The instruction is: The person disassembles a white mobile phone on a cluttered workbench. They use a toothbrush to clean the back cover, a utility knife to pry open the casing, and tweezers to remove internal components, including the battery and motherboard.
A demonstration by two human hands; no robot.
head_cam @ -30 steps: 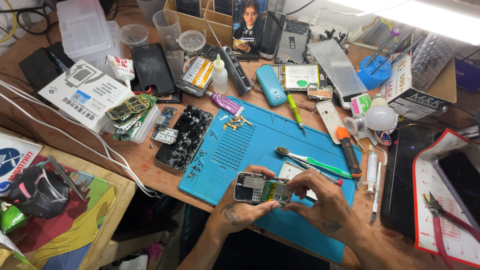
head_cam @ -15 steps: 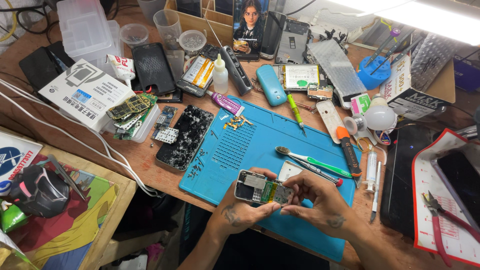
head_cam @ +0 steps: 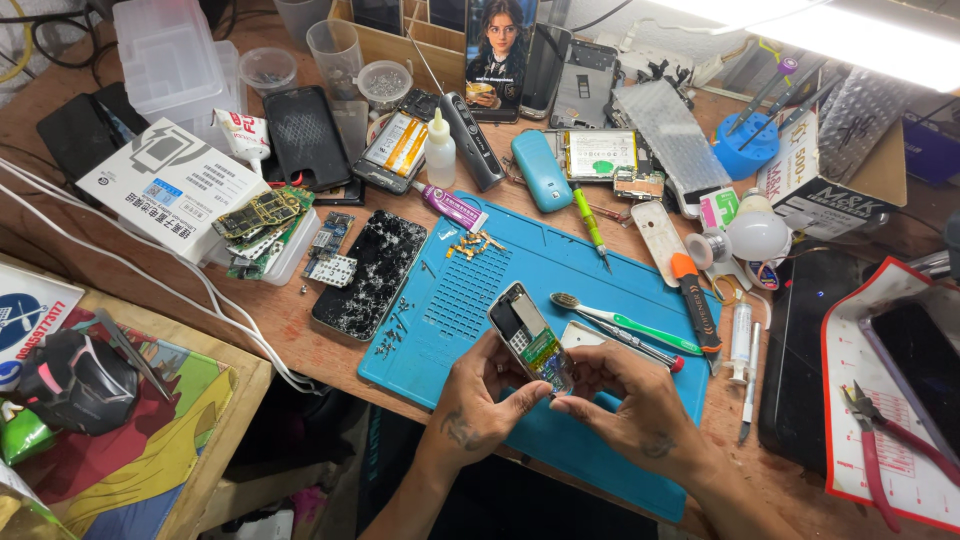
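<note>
Both hands meet over the near part of the blue work mat (head_cam: pixel 560 290), gripping a small opened phone (head_cam: pixel 530 338) between them: the left hand (head_cam: pixel 478 405) closes its fingers around the lower edge, the right hand (head_cam: pixel 628 405) pinches the near end. The phone is tilted, its back off, showing a grey frame and green circuit board. Just beyond lie a green-handled toothbrush (head_cam: pixel 625 322) and a thin pen-like tool (head_cam: pixel 640 347). To the left, off the mat's edge, rests a black phone with shattered glass (head_cam: pixel 372 272). Farther back sit loose brass screws (head_cam: pixel 468 245), a green screwdriver (head_cam: pixel 590 225), a teal case (head_cam: pixel 541 170) and a white glue bottle (head_cam: pixel 440 152).
</note>
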